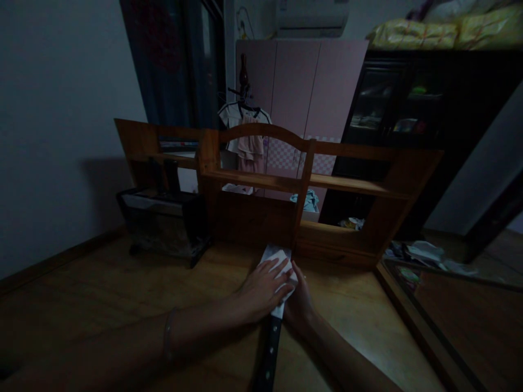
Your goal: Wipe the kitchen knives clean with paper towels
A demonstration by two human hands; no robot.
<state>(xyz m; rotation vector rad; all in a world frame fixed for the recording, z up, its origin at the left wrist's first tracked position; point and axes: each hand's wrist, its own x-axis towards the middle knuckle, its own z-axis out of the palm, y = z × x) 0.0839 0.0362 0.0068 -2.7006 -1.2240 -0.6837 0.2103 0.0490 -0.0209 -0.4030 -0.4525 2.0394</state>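
One wide wooden bench fills the view, with a wooden shelf unit along its far edge. The left hand presses its grip down over a white sheet folded round a dark-handled knife, just before the shelf. The right hand backs the other side, its grip hidden, can't tell. Looks like blade-wiping or wrapping; any further move calls for fingers clear of the edge. Blade covered, room dim, handle end cut off.

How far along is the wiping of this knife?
Done: nothing finished shows in this dim view. In hand: the left hand presses a white cloth over the blade, the right hand beside it. Left: the dark handle is uncovered.
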